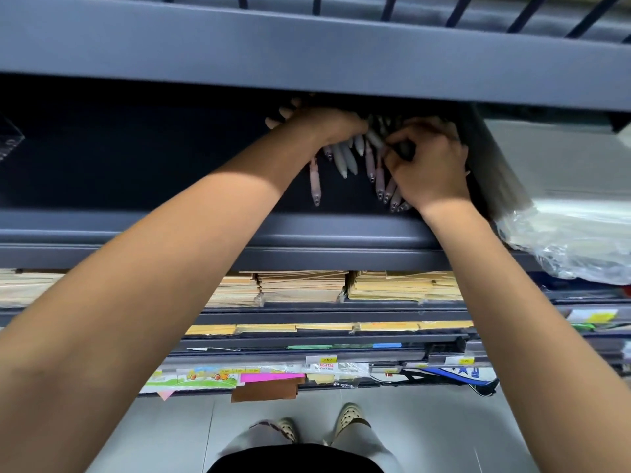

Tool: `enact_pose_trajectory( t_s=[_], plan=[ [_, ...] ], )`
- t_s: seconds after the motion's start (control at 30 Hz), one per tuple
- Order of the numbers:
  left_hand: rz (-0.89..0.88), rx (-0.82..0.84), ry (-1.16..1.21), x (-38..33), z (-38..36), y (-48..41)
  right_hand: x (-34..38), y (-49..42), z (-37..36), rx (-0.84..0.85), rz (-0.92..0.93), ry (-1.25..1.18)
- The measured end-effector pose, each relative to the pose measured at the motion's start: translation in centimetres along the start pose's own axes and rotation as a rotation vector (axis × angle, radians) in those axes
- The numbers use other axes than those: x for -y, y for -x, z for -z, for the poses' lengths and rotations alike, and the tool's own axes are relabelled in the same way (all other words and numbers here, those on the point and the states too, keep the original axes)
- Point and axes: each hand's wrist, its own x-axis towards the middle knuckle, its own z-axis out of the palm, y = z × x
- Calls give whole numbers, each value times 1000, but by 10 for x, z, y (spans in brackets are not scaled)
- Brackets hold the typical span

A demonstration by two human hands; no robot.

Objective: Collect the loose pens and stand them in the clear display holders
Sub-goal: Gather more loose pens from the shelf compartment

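Your left hand (324,122) is closed around a fanned bunch of pens (345,158) deep on the dark shelf (307,230). Just right of that bunch, your right hand (430,165) curls around more pens, fingertips pinching one grey barrel.

We see a dark grey shelf (170,230) with a raised front lip, and on its dark deck lie loose pens (345,158) in a fanned heap, pale grey and pinkish. At the shelf's right end sits a crumpled clear plastic wrap (563,240) hanging over the lip. On lower shelves (324,314) lie stacks of brown envelopes (300,285).
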Motion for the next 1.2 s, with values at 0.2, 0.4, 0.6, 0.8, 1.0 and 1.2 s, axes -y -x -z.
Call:
enact_pose_trajectory(
  t_s=[0.2,0.4,0.6,0.8,1.0,1.2],
  plan=[
    [100,35,-101,-15,-2,2,-2,-1,-3,-31,-7,18],
    [25,52,-108,-11,2,11,-1,0,-2,-65,-4,8],
    [-19,118,-255,-18,5,34,4,2,1,-33,10,-19],
    [-103,-118,-234,6,10,22,2,2,1,-34,0,-28],
    [-430,-194,-496,55,39,16,1,2,-1,-34,8,-19],
    [-655,-210,-688,97,61,31,2,2,-2,-37,7,20]
  ],
)
